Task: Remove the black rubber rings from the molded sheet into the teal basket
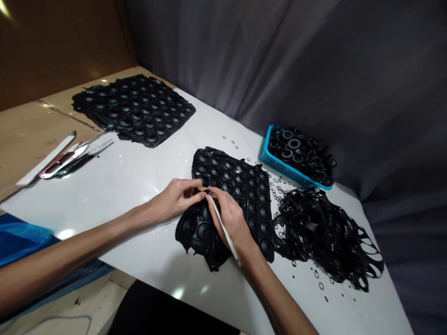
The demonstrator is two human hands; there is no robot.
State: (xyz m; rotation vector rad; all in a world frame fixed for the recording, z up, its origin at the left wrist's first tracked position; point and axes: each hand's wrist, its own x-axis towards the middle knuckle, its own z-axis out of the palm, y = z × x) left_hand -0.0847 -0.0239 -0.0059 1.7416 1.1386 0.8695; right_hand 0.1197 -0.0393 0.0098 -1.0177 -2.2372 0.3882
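left hand (pixel 182 197) pinches a small black rubber piece (pixel 207 191), right hand (pixel 229 215) clamps a slim white tool (pixel 225 227), over a cupped black rubber sheet (pixel 254 197) on the white bench (pixel 146 179). many round cups (pixel 229 164) remain there and on another black sheet (pixel 138 109); loose dark rings (pixel 301 150) heap a blue plastic basket (pixel 290 172).

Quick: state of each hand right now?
Left hand: pinched closed; what it grips is too small to tell.
Right hand: closed, holding a slim white tool.

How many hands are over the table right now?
2: the left hand and the right hand, fingertips close together over the nearer black sheet of round cups.
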